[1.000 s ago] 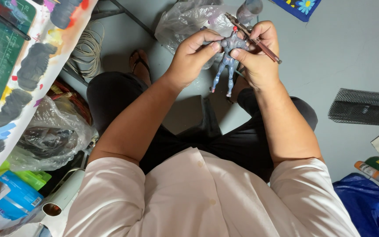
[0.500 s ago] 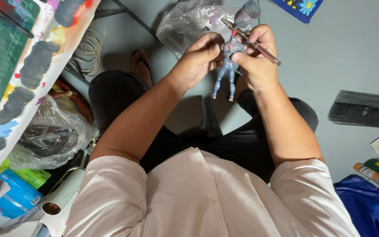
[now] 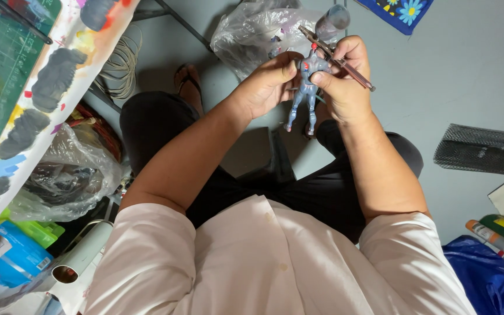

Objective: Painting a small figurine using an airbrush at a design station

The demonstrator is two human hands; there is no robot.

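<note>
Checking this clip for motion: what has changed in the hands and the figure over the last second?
Little. The left hand has closed in on the grey-blue figure, fingers now at its upper body, and the figure sits slightly nearer the right hand. The right hand still holds the thin brush-like tool across its fingers. The plastic bag and paint-smeared sheet are unmoved.

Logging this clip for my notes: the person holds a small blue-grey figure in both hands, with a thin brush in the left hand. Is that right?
Not quite. The head view shows the thin brush in the right hand, not the left. The left hand grips only the small blue-grey figure, which both hands hold.
</note>
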